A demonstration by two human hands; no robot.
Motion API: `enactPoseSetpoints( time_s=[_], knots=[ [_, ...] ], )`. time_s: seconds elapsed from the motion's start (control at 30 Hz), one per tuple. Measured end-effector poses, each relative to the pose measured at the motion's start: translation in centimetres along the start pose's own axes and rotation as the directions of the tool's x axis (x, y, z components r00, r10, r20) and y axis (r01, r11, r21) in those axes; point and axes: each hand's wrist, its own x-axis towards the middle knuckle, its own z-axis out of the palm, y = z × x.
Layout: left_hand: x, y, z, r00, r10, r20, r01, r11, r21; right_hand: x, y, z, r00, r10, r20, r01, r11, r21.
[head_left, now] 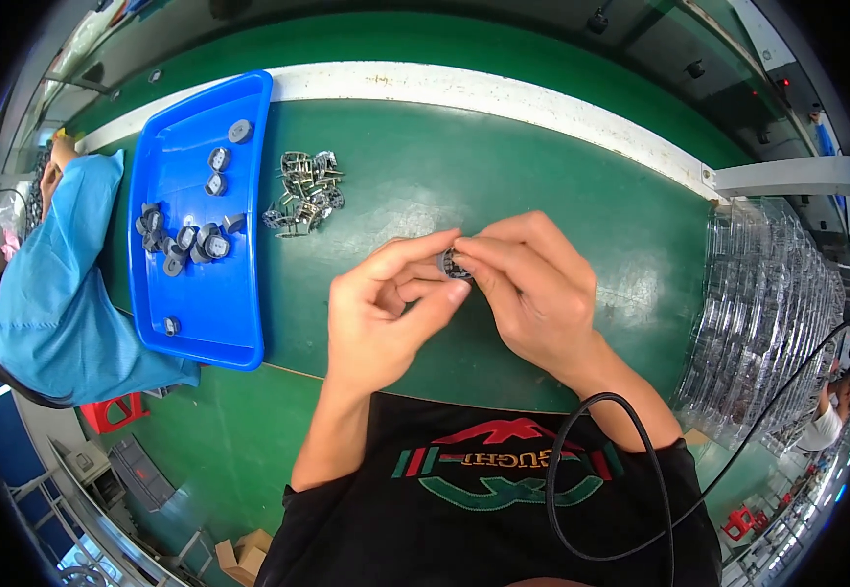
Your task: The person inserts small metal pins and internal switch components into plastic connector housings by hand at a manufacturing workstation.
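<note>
Between my two hands, above the green table, is a small round dark grey housing (446, 263) with metal parts showing inside. My left hand (395, 298) pinches its rim between thumb and forefinger. The fingertips of my right hand (532, 284) press together at its right side, on the metal parts; exactly what they grip is partly hidden. Left of my hands lies a loose pile of small metal pieces (307, 191). Beside the pile stands a blue tray (205, 313) with several round grey housings (216, 246) in it, some showing white faces.
At the table's right edge rise stacked clear plastic trays (767, 303). A white rail (425, 78) runs along the far edge. A person in a blue sleeve (72, 284) sits left of the blue tray. A black cable (655, 460) loops over my right forearm.
</note>
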Motion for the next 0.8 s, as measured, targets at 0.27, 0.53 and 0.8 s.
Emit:
enactPoseSetpoints(
  time_s=[0.27,0.53,0.8],
  knots=[
    [9.8,-0.3,1.6,0.988,0.140,-0.063,-0.062,0.738,0.672,-0.9,1.9,-2.0,0.997,0.005,-0.071,-0.013,0.993,-0.117],
    [32.3,-4.4,4.5,0.984,0.127,-0.127,0.063,0.419,0.906,-1.8,1.5,-1.0,0.990,-0.133,0.044,0.136,0.988,-0.074],
    [32.5,-0.6,0.2,0.937,0.336,0.094,-0.136,0.102,0.986,-1.7,2.1,-1.2,0.981,-0.093,0.172,0.123,0.976,-0.177]
  ],
)
